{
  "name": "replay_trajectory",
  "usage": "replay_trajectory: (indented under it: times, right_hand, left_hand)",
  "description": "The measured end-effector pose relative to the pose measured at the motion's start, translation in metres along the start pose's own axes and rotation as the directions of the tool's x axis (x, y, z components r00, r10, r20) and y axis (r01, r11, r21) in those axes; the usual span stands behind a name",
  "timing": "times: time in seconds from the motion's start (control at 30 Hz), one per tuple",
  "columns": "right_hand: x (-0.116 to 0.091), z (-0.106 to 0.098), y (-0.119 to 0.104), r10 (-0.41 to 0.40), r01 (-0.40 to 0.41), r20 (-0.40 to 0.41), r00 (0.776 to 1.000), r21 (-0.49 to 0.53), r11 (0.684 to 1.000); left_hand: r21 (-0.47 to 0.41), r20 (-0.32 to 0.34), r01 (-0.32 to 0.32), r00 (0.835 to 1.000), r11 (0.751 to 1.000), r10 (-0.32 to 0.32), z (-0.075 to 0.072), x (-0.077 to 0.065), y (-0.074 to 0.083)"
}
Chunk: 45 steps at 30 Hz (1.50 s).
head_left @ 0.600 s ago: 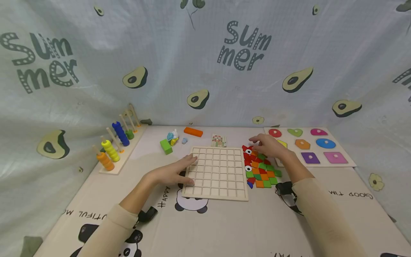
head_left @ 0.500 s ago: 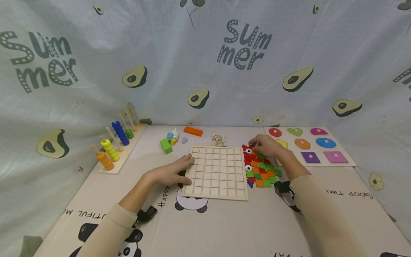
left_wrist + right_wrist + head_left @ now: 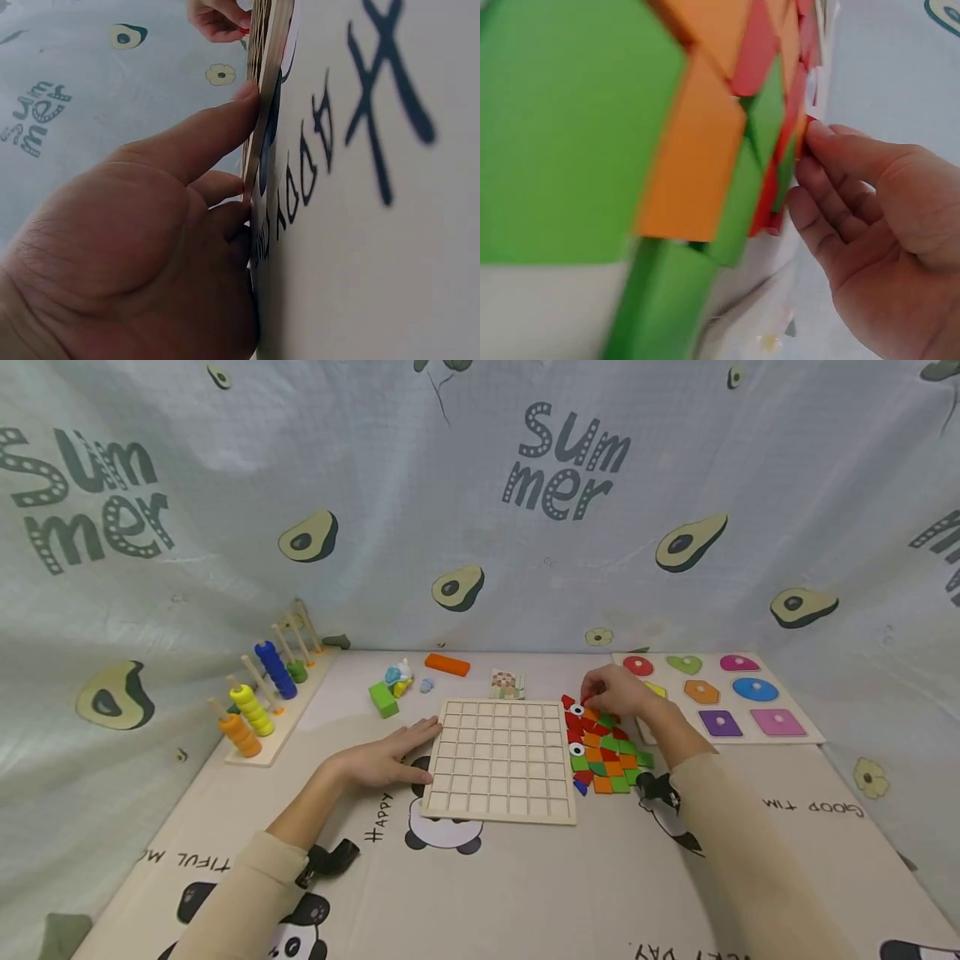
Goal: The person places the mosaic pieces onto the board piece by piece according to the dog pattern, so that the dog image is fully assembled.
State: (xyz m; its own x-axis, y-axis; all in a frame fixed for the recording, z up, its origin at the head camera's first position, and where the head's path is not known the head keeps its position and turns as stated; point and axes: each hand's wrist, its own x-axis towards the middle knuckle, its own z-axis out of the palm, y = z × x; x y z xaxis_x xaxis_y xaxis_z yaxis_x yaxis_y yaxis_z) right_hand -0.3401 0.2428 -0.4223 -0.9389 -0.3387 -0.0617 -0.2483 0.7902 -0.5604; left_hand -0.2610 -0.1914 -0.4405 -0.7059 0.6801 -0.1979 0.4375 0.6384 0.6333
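A square wooden grid board (image 3: 501, 760) lies in the middle of the table. My left hand (image 3: 378, 758) rests at its left edge, thumb and fingers spread and touching the rim; the left wrist view shows the thumb against the board's side (image 3: 264, 120). To the right of the board, colored tiles (image 3: 607, 760) in red, orange, green and blue lie packed together, two of them bearing white eyes. Over their far end, my right hand (image 3: 618, 691) pinches a small red tile (image 3: 811, 122) between thumb and fingertips. Most of that tile is hidden by the fingers.
A peg stacker (image 3: 285, 710) with colored rings stands at left. Behind the board are a green block (image 3: 384, 700), a small figure (image 3: 399, 677), an orange block (image 3: 447, 664) and a patterned card (image 3: 507, 684). A shape puzzle board (image 3: 720, 697) lies right, partly behind the right hand.
My right fingers have come down onto the tiles and closed on a red one, which is now slightly lifted. The left hand has slid a little left, from over the board's rim to its edge.
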Motion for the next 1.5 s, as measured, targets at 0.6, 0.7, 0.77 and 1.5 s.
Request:
replay_trajectory:
  times: [0.6, 0.7, 0.77, 1.5]
  right_hand:
    - [0.063, 0.073, -0.13, -0.223, 0.219, -0.007, 0.975, 0.226, 0.949]
    - [0.07, 0.084, -0.139, -0.208, 0.204, 0.008, 0.978, 0.151, 0.967]
    - [0.071, 0.088, -0.142, -0.212, 0.209, 0.019, 0.977, 0.1, 0.973]
    - [0.023, 0.037, -0.116, -0.331, 0.331, -0.052, 0.942, -0.013, 0.944]
  left_hand:
    - [0.004, 0.026, 0.053, 0.998, 0.999, -0.053, -0.001, 0.0, -0.002]
    - [0.014, 0.038, 0.058, 0.998, 0.998, -0.059, -0.001, -0.001, -0.002]
    - [0.023, 0.042, 0.062, 0.997, 0.998, -0.063, -0.002, -0.001, -0.001]
    - [0.022, 0.04, 0.077, 0.996, 0.997, -0.078, -0.001, -0.004, 0.0]
